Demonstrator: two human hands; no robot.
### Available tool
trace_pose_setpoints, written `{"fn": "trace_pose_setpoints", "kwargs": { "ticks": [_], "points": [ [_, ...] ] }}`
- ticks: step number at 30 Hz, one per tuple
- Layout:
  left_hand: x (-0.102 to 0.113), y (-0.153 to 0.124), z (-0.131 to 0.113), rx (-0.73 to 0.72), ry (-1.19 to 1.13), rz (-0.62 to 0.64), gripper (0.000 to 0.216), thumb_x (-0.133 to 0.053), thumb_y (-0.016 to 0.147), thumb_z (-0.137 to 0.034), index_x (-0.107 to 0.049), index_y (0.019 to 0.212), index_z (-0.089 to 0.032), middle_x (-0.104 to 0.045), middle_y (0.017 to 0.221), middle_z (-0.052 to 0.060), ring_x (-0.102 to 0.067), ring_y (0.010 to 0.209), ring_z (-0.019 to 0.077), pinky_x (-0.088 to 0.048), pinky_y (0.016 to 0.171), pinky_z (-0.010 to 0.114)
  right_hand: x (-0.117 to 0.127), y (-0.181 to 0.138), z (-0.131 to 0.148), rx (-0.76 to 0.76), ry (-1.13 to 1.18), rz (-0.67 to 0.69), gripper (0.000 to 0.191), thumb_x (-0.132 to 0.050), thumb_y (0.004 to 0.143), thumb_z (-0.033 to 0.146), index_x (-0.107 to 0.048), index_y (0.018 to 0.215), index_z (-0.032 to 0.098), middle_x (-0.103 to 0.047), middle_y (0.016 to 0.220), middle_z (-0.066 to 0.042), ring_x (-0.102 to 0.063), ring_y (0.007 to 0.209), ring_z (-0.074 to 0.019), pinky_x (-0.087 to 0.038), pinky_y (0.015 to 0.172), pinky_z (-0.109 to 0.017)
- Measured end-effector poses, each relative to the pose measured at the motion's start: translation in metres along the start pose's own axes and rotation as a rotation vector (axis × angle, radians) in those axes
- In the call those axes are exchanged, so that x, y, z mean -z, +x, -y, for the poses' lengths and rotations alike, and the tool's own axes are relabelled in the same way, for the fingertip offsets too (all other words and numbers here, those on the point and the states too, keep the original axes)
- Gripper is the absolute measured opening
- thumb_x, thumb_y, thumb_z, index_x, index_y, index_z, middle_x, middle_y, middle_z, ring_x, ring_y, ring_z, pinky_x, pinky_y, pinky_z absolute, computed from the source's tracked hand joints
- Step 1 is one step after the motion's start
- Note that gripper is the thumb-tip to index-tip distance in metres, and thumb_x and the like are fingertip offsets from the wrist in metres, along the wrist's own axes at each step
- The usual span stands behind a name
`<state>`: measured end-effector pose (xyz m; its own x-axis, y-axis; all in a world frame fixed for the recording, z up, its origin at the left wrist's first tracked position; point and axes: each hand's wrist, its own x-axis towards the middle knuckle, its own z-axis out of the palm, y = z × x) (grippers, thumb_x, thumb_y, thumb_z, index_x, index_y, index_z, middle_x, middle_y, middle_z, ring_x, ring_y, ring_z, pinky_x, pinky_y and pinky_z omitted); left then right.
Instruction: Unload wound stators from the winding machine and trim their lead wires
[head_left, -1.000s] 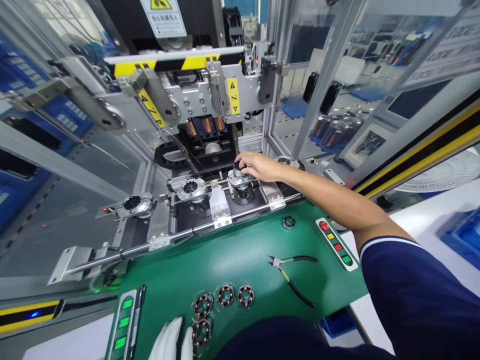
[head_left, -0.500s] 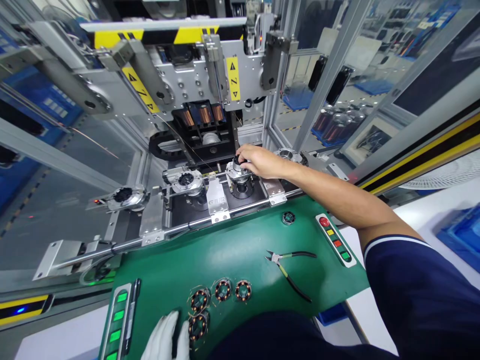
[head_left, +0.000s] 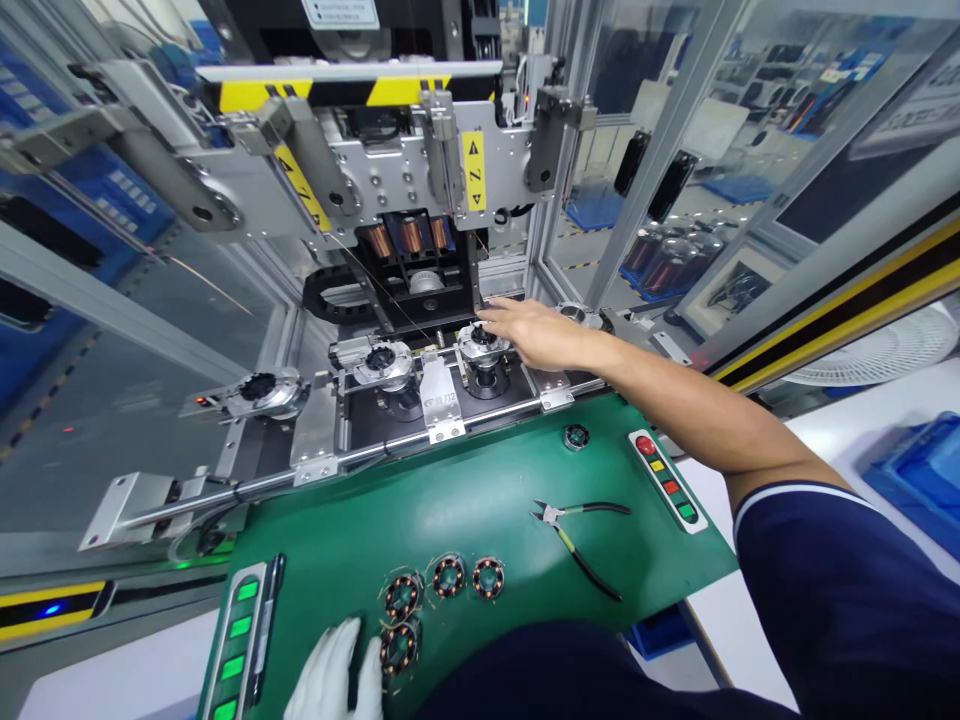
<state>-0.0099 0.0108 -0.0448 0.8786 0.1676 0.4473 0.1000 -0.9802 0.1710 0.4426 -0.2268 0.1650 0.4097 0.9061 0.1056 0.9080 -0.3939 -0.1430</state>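
Note:
My bare right hand (head_left: 536,332) reaches to a round metal fixture (head_left: 480,343) on the machine, fingers stretched out over its right rim. A dark ring core sits in that fixture, partly covered by my fingertips. My left hand (head_left: 334,672), in a white glove, rests on the green mat (head_left: 495,500) with thumb and fingers apart. Right beside its thumb lies a copper-wound stator (head_left: 398,648); I cannot tell whether they touch. More wound stators (head_left: 448,577) with loose wire ends lie close by. An unwound stator core (head_left: 577,437) sits near the mat's back right.
Diagonal cutters (head_left: 553,515) lie spread on the mat. Button panels stand at the right (head_left: 667,481) and left (head_left: 241,640). Further fixtures (head_left: 382,365) line the machine's front behind a metal rail (head_left: 390,450). Above hangs the winding head (head_left: 375,175) with thin wires.
My right fingers have gone from gripping the ring core at the fixture to lying stretched out over it. The view has shifted slightly; my left hand stays in place.

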Motion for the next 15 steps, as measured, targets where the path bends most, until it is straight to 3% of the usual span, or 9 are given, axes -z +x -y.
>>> {"fn": "trace_pose_setpoints", "kwargs": {
  "ticks": [2, 4, 6, 8, 11, 15],
  "points": [
    [-0.003, -0.003, 0.001, 0.051, -0.010, -0.002, 0.027, -0.052, 0.095, -0.033, -0.062, 0.114, -0.016, -0.074, 0.106, 0.016, -0.070, 0.100, 0.0316, -0.057, 0.087, 0.045, 0.006, -0.019, 0.015, -0.037, -0.023, -0.105, 0.055, -0.042, 0.085, -0.001, -0.056, 0.138, 0.007, -0.047, 0.154, -0.016, -0.037, 0.149, -0.0323, -0.040, 0.115, -0.062],
    [-0.004, -0.006, 0.003, 0.099, -0.036, 0.016, 0.028, -0.052, 0.094, -0.036, -0.063, 0.113, -0.018, -0.074, 0.107, 0.014, -0.070, 0.102, 0.0311, -0.056, 0.089, 0.045, 0.011, -0.045, 0.038, -0.061, -0.029, -0.303, 0.054, -0.039, 0.090, 0.002, -0.054, 0.141, 0.009, -0.050, 0.151, -0.015, -0.042, 0.146, -0.0286, -0.041, 0.116, -0.059],
    [-0.004, -0.006, 0.003, 0.115, -0.069, 0.044, 0.029, -0.051, 0.094, -0.037, -0.064, 0.112, -0.019, -0.074, 0.107, 0.014, -0.069, 0.103, 0.0315, -0.056, 0.090, 0.045, 0.010, -0.079, 0.064, -0.099, -0.006, -0.517, 0.046, -0.042, 0.095, 0.009, -0.056, 0.139, 0.014, -0.061, 0.139, -0.013, -0.056, 0.133, -0.0246, -0.047, 0.112, -0.052],
    [-0.001, -0.004, 0.001, 0.114, -0.093, 0.059, 0.029, -0.051, 0.094, -0.037, -0.064, 0.111, -0.018, -0.073, 0.107, 0.015, -0.069, 0.104, 0.0326, -0.055, 0.091, 0.047, 0.000, -0.115, 0.085, -0.184, 0.050, -0.617, 0.037, -0.049, 0.097, 0.017, -0.062, 0.132, 0.019, -0.070, 0.122, -0.011, -0.066, 0.116, -0.0225, -0.055, 0.104, -0.046],
    [0.004, 0.002, -0.003, 0.107, -0.094, 0.050, 0.031, -0.051, 0.095, -0.036, -0.063, 0.113, -0.014, -0.072, 0.108, 0.018, -0.068, 0.105, 0.0345, -0.055, 0.093, 0.049, -0.031, -0.163, 0.099, -0.396, 0.129, -0.456, 0.026, -0.051, 0.098, 0.023, -0.068, 0.118, 0.020, -0.071, 0.111, -0.012, -0.069, 0.105, -0.0224, -0.059, 0.096, -0.041],
    [0.008, 0.008, -0.010, 0.085, -0.079, 0.040, 0.034, -0.053, 0.094, -0.033, -0.062, 0.120, -0.013, -0.071, 0.111, 0.018, -0.068, 0.107, 0.0346, -0.055, 0.096, 0.048, -0.077, -0.203, 0.085, -0.594, 0.149, -0.228, 0.024, -0.058, 0.093, 0.020, -0.071, 0.113, 0.014, -0.063, 0.126, -0.019, -0.067, 0.115, -0.0282, -0.057, 0.101, -0.046]
  ]
}}
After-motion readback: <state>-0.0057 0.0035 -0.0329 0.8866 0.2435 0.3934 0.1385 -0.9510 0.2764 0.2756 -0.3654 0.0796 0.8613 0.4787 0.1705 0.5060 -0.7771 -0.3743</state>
